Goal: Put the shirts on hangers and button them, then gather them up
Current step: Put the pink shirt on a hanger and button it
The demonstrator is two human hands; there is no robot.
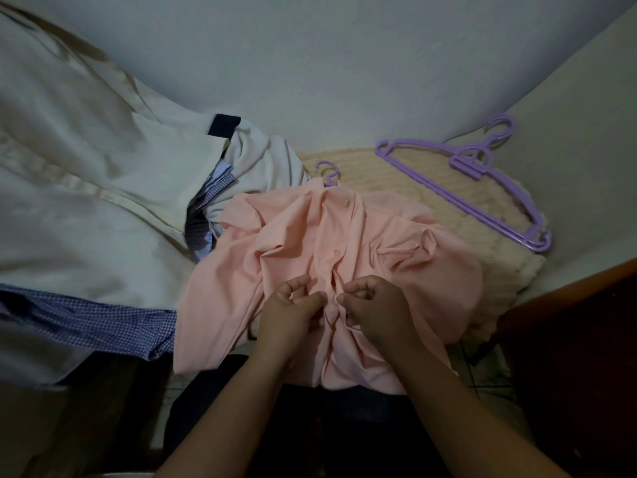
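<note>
Head view, looking down at a person's two bare hands working on a pink shirt (pixel 303 243). The shirt lies crumpled, front up, on a cream knitted blanket (pixel 448 201), with its lower edge hanging toward the person's lap. A purple hook (pixel 329 172) sticks out of the shirt's collar at the far end, so a hanger is inside it. Two pink buttons show along the placket: the top button (pixel 347 202) near the collar and a second button (pixel 336 251) lower down.

Both hands meet at the placket below the second button, nearly touching each other. The left hand (pixel 293 312) has its fingers curled and pinches one edge of the pink cloth. The right hand (pixel 375 308) is curled too and pinches the other edge. Whether a button sits between the fingertips cannot be told.

To the right, on the blanket near the wall, lie spare purple hangers (pixel 482 174), stacked one on another and well apart from the shirt. To the left is a heap of other clothes: a large cream shirt (pixel 86 160) spread on top, and a blue checked shirt (pixel 93 319) showing beneath it, one part just beside the pink shirt's left side. A dark wooden piece of furniture (pixel 579 322) stands at the right edge. A pale wall (pixel 310 63) fills the top.
</note>
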